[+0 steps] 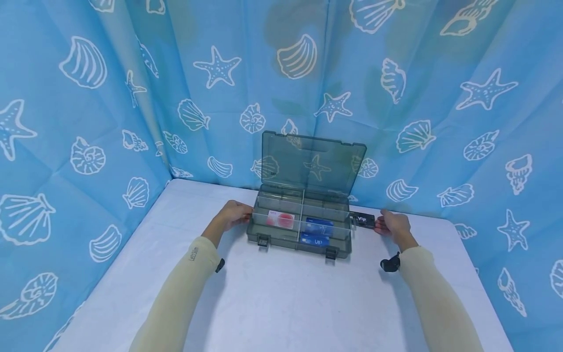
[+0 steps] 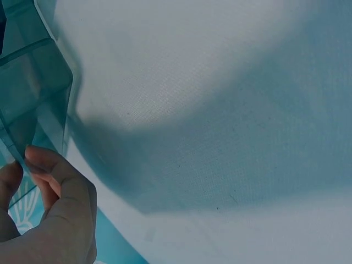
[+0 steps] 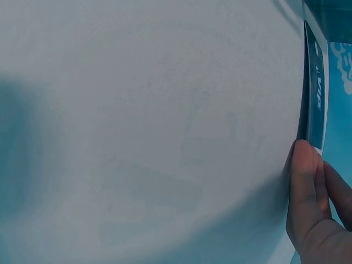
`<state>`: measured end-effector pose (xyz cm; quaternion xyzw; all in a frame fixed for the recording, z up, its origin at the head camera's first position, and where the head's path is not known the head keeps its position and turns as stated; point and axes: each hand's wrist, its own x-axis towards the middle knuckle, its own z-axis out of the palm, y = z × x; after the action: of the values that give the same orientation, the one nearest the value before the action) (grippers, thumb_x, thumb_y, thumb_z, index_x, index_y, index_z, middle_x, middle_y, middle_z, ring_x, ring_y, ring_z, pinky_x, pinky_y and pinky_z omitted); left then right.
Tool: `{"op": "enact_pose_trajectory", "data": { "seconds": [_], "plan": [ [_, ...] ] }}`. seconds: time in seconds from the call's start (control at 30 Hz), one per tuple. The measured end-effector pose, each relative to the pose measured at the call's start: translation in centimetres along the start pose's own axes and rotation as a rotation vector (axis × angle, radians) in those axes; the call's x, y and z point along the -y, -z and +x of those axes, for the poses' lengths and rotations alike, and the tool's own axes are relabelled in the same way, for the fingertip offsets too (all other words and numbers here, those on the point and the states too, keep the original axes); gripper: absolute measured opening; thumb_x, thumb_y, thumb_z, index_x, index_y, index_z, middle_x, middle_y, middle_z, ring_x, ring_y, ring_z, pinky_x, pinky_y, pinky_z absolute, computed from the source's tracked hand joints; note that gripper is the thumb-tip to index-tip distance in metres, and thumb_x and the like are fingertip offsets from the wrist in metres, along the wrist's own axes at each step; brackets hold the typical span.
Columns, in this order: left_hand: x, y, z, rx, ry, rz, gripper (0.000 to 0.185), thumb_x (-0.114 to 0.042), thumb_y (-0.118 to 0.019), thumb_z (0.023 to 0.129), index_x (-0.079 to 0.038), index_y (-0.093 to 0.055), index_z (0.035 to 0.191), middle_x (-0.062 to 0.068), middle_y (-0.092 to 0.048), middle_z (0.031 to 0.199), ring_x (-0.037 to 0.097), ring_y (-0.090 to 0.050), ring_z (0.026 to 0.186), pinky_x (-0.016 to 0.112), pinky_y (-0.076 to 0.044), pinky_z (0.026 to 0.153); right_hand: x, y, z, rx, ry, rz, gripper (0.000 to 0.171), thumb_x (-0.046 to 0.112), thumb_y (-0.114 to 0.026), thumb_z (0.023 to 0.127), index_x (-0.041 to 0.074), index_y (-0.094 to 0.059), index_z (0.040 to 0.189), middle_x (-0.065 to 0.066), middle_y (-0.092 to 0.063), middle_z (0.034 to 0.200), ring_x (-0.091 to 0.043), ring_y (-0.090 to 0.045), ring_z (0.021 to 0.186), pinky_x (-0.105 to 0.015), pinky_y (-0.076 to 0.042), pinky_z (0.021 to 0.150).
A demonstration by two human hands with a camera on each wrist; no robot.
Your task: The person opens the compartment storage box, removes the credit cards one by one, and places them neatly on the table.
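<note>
A smoky-grey plastic compartment box (image 1: 281, 238) sits on the white table with its lid (image 1: 313, 164) raised behind it. Inside lie a red-and-white card (image 1: 280, 219) and two blue VIP cards, one (image 1: 319, 226) behind the other (image 1: 314, 240). At the box's left side, my left hand (image 1: 235, 214) pinches the wall between thumb and fingers, as the left wrist view also shows. To the right of the box, my right hand (image 1: 394, 226) pinches the outer end of a black VIP card (image 1: 364, 220). That card's other end is at the box's right wall.
Clear dividers (image 1: 302, 208) split the box into several compartments. Two latches, left (image 1: 263, 241) and right (image 1: 331, 253), stick out from its front. A blue curtain (image 1: 220, 122) with white shells hangs close behind the table (image 1: 281, 303).
</note>
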<state>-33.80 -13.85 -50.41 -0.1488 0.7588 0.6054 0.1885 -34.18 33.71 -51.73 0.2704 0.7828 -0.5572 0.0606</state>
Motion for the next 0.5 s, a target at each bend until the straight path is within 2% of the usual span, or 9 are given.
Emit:
{"op": "enact_pose_trajectory", "data": {
  "seconds": [0.07, 0.23, 0.3, 0.37, 0.4, 0.5],
  "plan": [
    [0.0, -0.1, 0.0, -0.001, -0.001, 0.001, 0.034, -0.014, -0.061, 0.096, 0.003, -0.057, 0.125, 0.016, -0.059, 0.116, 0.026, -0.060, 0.102, 0.031, -0.054, 0.086, -0.1, 0.1, -0.1, -0.022, 0.011, -0.006, 0.049, 0.034, -0.042, 0.102, -0.007, -0.050, 0.128, -0.015, -0.061, 0.101, -0.016, -0.067, 0.076, -0.029, -0.058, 0.074],
    [0.0, -0.1, 0.2, -0.017, 0.016, 0.011, 0.035, -0.015, -0.061, 0.096, 0.003, -0.056, 0.126, 0.016, -0.058, 0.116, 0.026, -0.060, 0.101, 0.031, -0.054, 0.085, 0.0, 0.2, 0.1, -0.065, 0.118, -0.029, 0.042, 0.031, -0.043, 0.102, -0.004, -0.051, 0.124, -0.014, -0.063, 0.097, -0.019, -0.068, 0.077, -0.024, -0.056, 0.066],
    [-0.1, -0.2, 0.2, -0.023, 0.025, 0.013, 0.036, -0.016, -0.061, 0.096, 0.002, -0.056, 0.126, 0.015, -0.058, 0.116, 0.026, -0.060, 0.102, 0.032, -0.054, 0.086, 0.1, 0.2, 0.6, -0.056, 0.153, -0.041, 0.039, 0.030, -0.043, 0.102, -0.002, -0.051, 0.124, -0.013, -0.063, 0.101, -0.020, -0.068, 0.082, -0.021, -0.055, 0.063],
    [-0.1, -0.1, 0.1, -0.024, 0.031, 0.015, 0.036, -0.016, -0.061, 0.096, 0.002, -0.055, 0.126, 0.016, -0.058, 0.117, 0.026, -0.059, 0.102, 0.032, -0.054, 0.087, 0.0, -0.1, 1.4, -0.027, 0.175, -0.064, 0.040, 0.029, -0.043, 0.102, -0.002, -0.051, 0.126, -0.017, -0.062, 0.108, -0.025, -0.067, 0.089, -0.023, -0.056, 0.064],
    [0.0, -0.1, 0.1, -0.024, 0.032, 0.014, 0.036, -0.016, -0.061, 0.096, 0.002, -0.055, 0.127, 0.016, -0.058, 0.117, 0.026, -0.059, 0.102, 0.033, -0.053, 0.087, -0.3, -0.2, 2.0, -0.015, 0.187, -0.090, 0.039, 0.029, -0.042, 0.102, -0.001, -0.050, 0.126, -0.018, -0.061, 0.110, -0.027, -0.066, 0.091, -0.023, -0.055, 0.060],
    [0.0, -0.2, 0.1, -0.022, 0.032, 0.009, 0.036, -0.016, -0.062, 0.096, 0.002, -0.055, 0.127, 0.015, -0.058, 0.117, 0.027, -0.059, 0.103, 0.033, -0.053, 0.088, -1.5, -0.6, 4.2, 0.003, 0.229, -0.189, 0.041, 0.031, -0.037, 0.104, 0.003, -0.047, 0.133, -0.018, -0.058, 0.115, -0.031, -0.063, 0.097, -0.029, -0.056, 0.063]
  ]
}}
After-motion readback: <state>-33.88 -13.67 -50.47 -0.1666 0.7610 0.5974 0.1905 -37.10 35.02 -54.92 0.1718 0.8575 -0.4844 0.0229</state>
